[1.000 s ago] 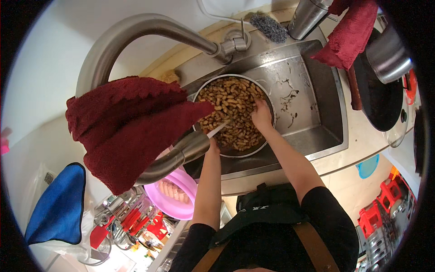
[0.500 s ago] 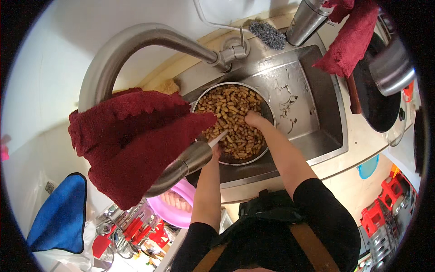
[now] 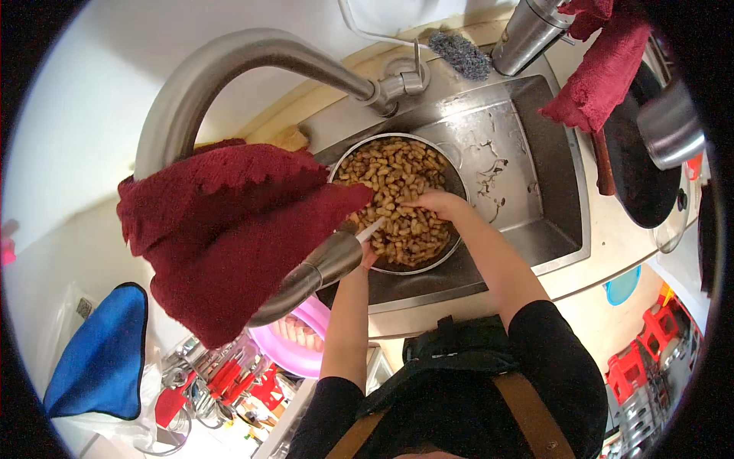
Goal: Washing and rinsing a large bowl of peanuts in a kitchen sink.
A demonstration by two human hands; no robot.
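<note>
A round metal pan (image 3: 463, 183) full of unshelled peanuts (image 3: 394, 172) sits in the left part of the steel sink. My right hand (image 3: 437, 204) lies on the peanuts at the right of the pan, fingers stretched out leftward, tips among the shells. My left hand (image 3: 368, 255) is at the pan's lower left side; its fingers are hidden by the tap and the pan's contents. A whitish stream of water (image 3: 372, 230) runs from the curved tap (image 3: 336, 264) onto the peanuts. A dark red towel (image 3: 245, 222) drapes over the tap's neck.
Wet dark scraps lie on the sink floor (image 3: 489, 161). A scouring pad (image 3: 459, 55) and steel flask (image 3: 527, 38) stand behind. At right are a black frying pan (image 3: 642, 183) and another red cloth (image 3: 600, 84). A pink basin (image 3: 264, 344) and utensils are lower left.
My right hand has gone from a curled shape deep in the peanuts to a flatter one with fingers extended. My left hand stays near the lower left side. The view has shifted slightly.
</note>
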